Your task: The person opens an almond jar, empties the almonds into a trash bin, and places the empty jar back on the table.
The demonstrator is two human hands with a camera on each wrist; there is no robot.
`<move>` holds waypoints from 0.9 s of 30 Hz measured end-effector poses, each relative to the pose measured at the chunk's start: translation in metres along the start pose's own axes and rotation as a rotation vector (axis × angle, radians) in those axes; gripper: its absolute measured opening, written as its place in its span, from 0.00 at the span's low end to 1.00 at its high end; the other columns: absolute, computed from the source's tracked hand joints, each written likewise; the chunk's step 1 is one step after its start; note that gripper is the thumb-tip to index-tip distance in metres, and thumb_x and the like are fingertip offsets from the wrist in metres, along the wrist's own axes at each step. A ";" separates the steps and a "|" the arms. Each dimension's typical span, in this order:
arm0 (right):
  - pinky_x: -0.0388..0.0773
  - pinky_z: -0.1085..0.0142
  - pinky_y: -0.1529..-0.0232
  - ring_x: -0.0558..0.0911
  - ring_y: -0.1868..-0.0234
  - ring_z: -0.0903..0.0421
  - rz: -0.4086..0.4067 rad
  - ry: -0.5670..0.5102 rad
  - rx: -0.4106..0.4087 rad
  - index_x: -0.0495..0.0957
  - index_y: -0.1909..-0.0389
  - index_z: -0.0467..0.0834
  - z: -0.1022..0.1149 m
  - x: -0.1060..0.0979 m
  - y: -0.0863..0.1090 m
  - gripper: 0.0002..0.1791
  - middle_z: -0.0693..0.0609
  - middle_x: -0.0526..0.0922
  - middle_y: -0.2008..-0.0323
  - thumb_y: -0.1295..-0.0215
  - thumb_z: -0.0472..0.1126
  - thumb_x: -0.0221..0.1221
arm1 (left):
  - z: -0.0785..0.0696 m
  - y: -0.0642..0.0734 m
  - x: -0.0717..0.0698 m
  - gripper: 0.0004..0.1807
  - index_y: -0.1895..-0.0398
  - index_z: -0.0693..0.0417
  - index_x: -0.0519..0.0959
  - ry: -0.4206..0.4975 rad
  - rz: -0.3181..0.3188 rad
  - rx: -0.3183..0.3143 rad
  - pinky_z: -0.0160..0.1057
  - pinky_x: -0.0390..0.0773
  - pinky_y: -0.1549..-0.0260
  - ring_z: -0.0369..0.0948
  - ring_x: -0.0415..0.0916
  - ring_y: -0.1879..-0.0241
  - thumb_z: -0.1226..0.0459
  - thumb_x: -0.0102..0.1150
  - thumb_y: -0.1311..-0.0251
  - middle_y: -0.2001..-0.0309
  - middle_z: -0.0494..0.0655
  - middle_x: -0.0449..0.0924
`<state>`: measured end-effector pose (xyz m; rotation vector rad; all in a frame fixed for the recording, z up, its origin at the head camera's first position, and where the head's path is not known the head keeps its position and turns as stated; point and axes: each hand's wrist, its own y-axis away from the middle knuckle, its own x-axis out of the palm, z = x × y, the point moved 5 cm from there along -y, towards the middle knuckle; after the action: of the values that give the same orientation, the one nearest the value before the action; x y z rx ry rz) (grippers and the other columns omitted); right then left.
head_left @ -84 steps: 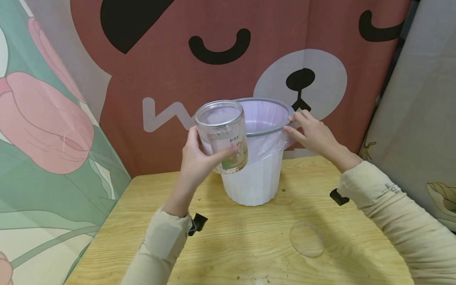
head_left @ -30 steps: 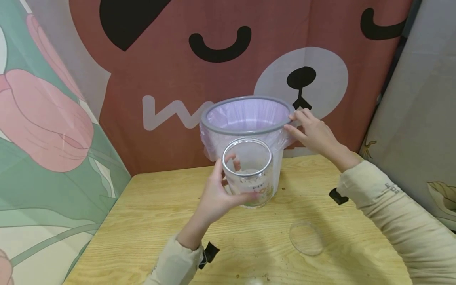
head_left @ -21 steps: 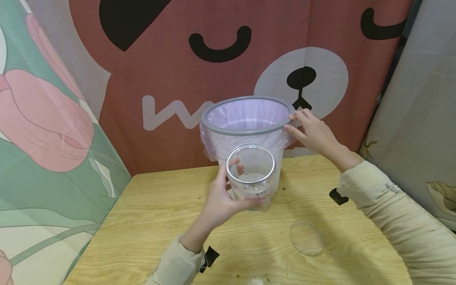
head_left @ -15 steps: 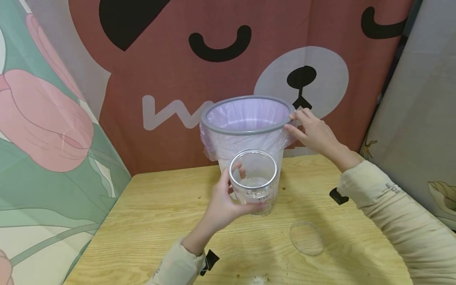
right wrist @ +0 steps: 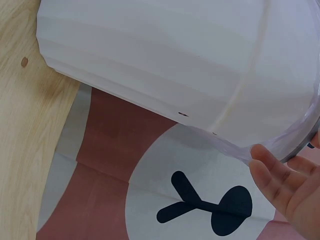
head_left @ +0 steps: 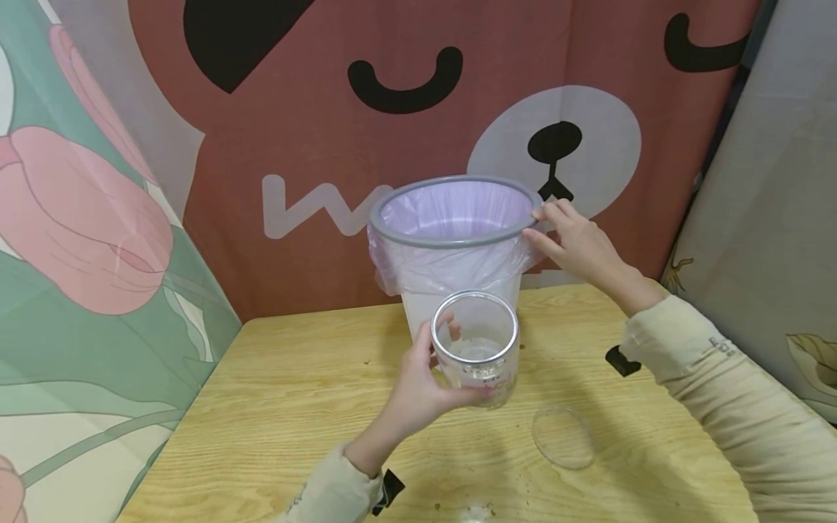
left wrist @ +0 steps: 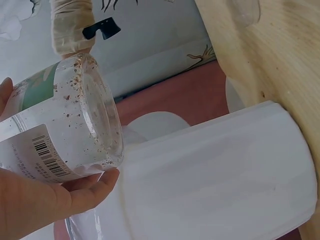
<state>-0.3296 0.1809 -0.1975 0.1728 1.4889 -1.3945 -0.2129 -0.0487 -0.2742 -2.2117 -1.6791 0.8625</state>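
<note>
My left hand point(head_left: 418, 392) grips a clear jar point(head_left: 480, 370) with a silvery rim, held in front of the bin with its open mouth facing up and toward me. Brown crumbs cling inside near the jar's base point(left wrist: 87, 115), and a barcode label point(left wrist: 47, 155) shows in the left wrist view. Behind it stands a white trash bin point(head_left: 418, 309), lined with a pale purple bag point(head_left: 458, 203) under a grey ring point(head_left: 451, 243). My right hand point(head_left: 578, 243) holds the bin's rim at its right side, thumb outside.
On the wooden table point(head_left: 275, 407), a clear round lid point(head_left: 562, 437) lies right of the jar. Small crumbs point(head_left: 487, 506) are scattered near the front. A printed curtain point(head_left: 294, 109) with a bear face hangs right behind the bin.
My left hand has brought the jar from beside the bin's left rim down and rightward, closer to me, in front of the bin. The right hand has stayed on the rim.
</note>
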 end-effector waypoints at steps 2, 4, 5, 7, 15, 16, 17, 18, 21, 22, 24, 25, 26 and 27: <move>0.73 0.51 0.72 0.75 0.66 0.43 0.000 0.000 0.002 0.66 0.50 0.36 0.000 0.000 0.000 0.22 0.40 0.67 0.56 0.35 0.49 0.50 | 0.001 0.001 0.001 0.48 0.40 0.55 0.60 0.005 0.001 -0.004 0.51 0.66 0.53 0.42 0.65 0.47 0.64 0.75 0.69 0.47 0.52 0.70; 0.73 0.51 0.72 0.75 0.66 0.43 0.000 0.002 0.002 0.66 0.50 0.36 0.000 0.000 0.000 0.22 0.40 0.67 0.56 0.35 0.50 0.50 | 0.001 0.002 0.002 0.48 0.40 0.55 0.60 0.009 0.001 -0.010 0.50 0.66 0.53 0.42 0.65 0.47 0.64 0.75 0.70 0.47 0.51 0.70; 0.73 0.51 0.72 0.75 0.66 0.43 0.000 0.003 0.002 0.66 0.50 0.36 0.000 0.000 0.000 0.22 0.40 0.67 0.56 0.35 0.50 0.50 | 0.002 0.003 0.002 0.48 0.40 0.55 0.60 0.012 0.001 -0.012 0.50 0.66 0.53 0.42 0.65 0.47 0.64 0.75 0.70 0.47 0.51 0.70; 0.73 0.51 0.73 0.75 0.67 0.43 -0.001 0.005 0.001 0.66 0.50 0.36 0.000 0.000 0.000 0.22 0.40 0.67 0.56 0.35 0.50 0.50 | 0.003 0.004 0.003 0.48 0.40 0.55 0.60 0.015 0.000 -0.017 0.50 0.66 0.52 0.43 0.65 0.47 0.64 0.75 0.70 0.47 0.52 0.70; 0.73 0.51 0.72 0.75 0.67 0.43 -0.001 0.009 -0.001 0.66 0.50 0.36 0.000 0.000 0.000 0.23 0.40 0.67 0.56 0.35 0.50 0.49 | 0.013 0.008 0.008 0.47 0.41 0.54 0.60 0.011 0.005 -0.037 0.50 0.66 0.53 0.43 0.65 0.47 0.63 0.76 0.70 0.47 0.50 0.70; 0.73 0.51 0.72 0.75 0.67 0.43 0.000 0.009 0.000 0.66 0.50 0.36 0.000 0.000 0.000 0.23 0.40 0.67 0.56 0.35 0.50 0.50 | 0.013 0.009 0.008 0.47 0.41 0.54 0.60 0.013 0.006 -0.037 0.50 0.66 0.53 0.43 0.65 0.47 0.63 0.76 0.70 0.47 0.50 0.70; 0.73 0.51 0.73 0.75 0.67 0.43 0.001 0.008 0.000 0.66 0.50 0.36 0.000 0.000 0.000 0.22 0.40 0.67 0.56 0.35 0.50 0.50 | 0.014 0.010 0.009 0.47 0.41 0.54 0.60 0.016 0.008 -0.036 0.50 0.66 0.53 0.43 0.65 0.47 0.63 0.76 0.70 0.47 0.50 0.70; 0.73 0.51 0.73 0.75 0.68 0.43 0.002 0.008 0.002 0.66 0.50 0.36 0.000 0.000 0.000 0.22 0.40 0.67 0.56 0.35 0.50 0.50 | 0.015 0.011 0.010 0.48 0.40 0.54 0.60 0.019 0.010 -0.035 0.50 0.66 0.53 0.43 0.65 0.47 0.63 0.75 0.70 0.47 0.50 0.70; 0.73 0.52 0.73 0.75 0.68 0.44 0.006 0.005 0.006 0.66 0.50 0.36 0.000 0.000 0.001 0.22 0.41 0.67 0.57 0.35 0.50 0.49 | 0.017 0.013 0.011 0.48 0.40 0.53 0.60 0.019 0.018 -0.033 0.51 0.66 0.53 0.43 0.64 0.46 0.63 0.75 0.69 0.47 0.50 0.70; 0.73 0.52 0.73 0.75 0.68 0.44 0.007 0.005 0.006 0.66 0.50 0.36 0.000 0.000 0.001 0.22 0.41 0.67 0.57 0.35 0.50 0.49 | 0.018 0.013 0.012 0.47 0.40 0.53 0.60 0.013 0.021 -0.032 0.51 0.66 0.53 0.44 0.64 0.46 0.63 0.75 0.69 0.46 0.50 0.69; 0.73 0.52 0.73 0.75 0.68 0.44 0.008 0.004 0.005 0.66 0.50 0.36 0.000 -0.001 0.001 0.22 0.41 0.67 0.57 0.35 0.50 0.49 | 0.019 0.014 0.012 0.47 0.40 0.53 0.60 0.008 0.027 -0.038 0.51 0.66 0.52 0.43 0.64 0.45 0.63 0.75 0.69 0.46 0.50 0.69; 0.73 0.52 0.73 0.75 0.68 0.44 0.008 0.003 0.004 0.66 0.50 0.36 0.000 -0.001 0.000 0.22 0.41 0.67 0.57 0.35 0.50 0.49 | 0.020 0.015 0.013 0.47 0.40 0.53 0.60 0.003 0.030 -0.040 0.51 0.66 0.52 0.43 0.63 0.45 0.63 0.75 0.69 0.45 0.50 0.69; 0.73 0.52 0.73 0.75 0.68 0.44 0.007 0.004 0.002 0.66 0.50 0.36 0.000 -0.001 0.000 0.22 0.41 0.67 0.57 0.35 0.50 0.49 | 0.021 0.015 0.013 0.48 0.40 0.53 0.59 0.000 0.032 -0.043 0.50 0.66 0.52 0.43 0.63 0.45 0.63 0.75 0.69 0.45 0.50 0.68; 0.73 0.52 0.73 0.75 0.68 0.44 0.006 0.005 0.001 0.66 0.50 0.36 0.000 -0.001 0.000 0.22 0.41 0.67 0.57 0.35 0.50 0.49 | 0.022 0.015 0.013 0.48 0.40 0.53 0.59 -0.003 0.036 -0.046 0.50 0.66 0.52 0.42 0.63 0.44 0.63 0.75 0.68 0.44 0.49 0.68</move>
<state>-0.3293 0.1811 -0.1969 0.1819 1.4906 -1.3910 -0.2112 -0.0446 -0.3037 -2.2779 -1.6819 0.8440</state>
